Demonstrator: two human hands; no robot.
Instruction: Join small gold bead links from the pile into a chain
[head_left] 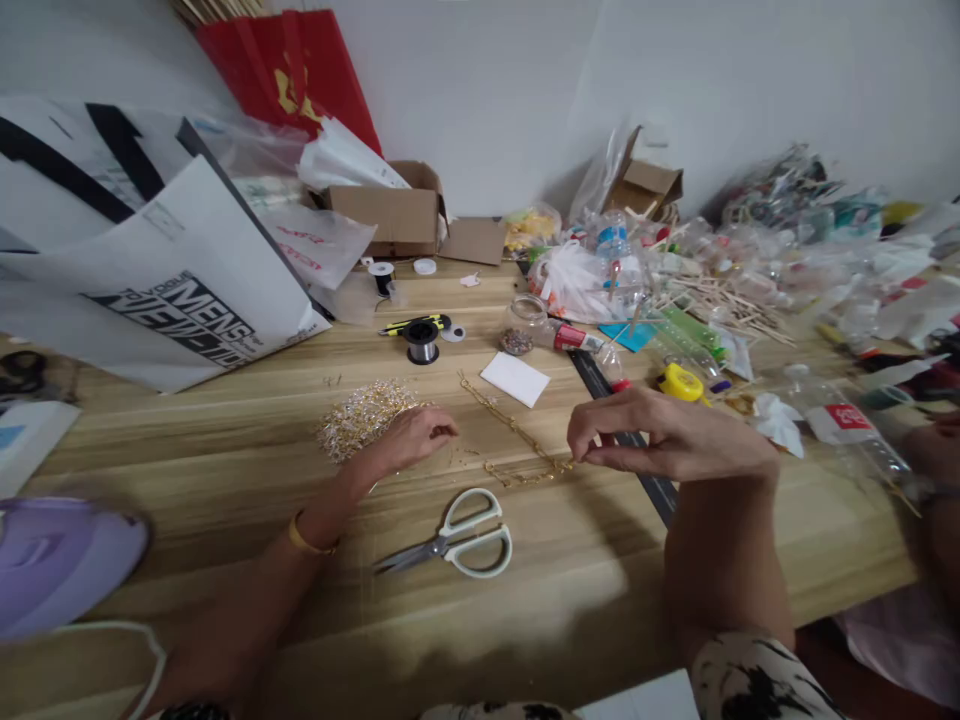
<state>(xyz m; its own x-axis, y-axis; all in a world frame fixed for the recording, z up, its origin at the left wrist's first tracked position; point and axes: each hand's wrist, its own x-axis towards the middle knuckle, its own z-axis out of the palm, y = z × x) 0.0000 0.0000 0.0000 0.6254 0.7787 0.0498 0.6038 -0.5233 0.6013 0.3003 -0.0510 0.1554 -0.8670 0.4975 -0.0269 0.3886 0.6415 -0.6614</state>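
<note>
My left hand (411,438) rests at the right side of a pile of clear and gold beads (356,415), its fingers curled together; whatever they hold is too small to make out. Over the table to the right, my right hand (660,430) is closed in a pinch, its fingertips at the end of a gold beaded chain (517,428). The chain lies in a bent line between both hands, with tiny gold pieces (465,452) beside it. Below lie scissors (450,540) with white handles, blades pointing left.
Wire spools (423,343), a white card (515,379) and a jar of beads (517,340) stand behind the chain. A black strip (600,385) passes under my right hand. A yellow tape measure (681,383), bottles (840,410) and a purple object (67,560) flank the work area.
</note>
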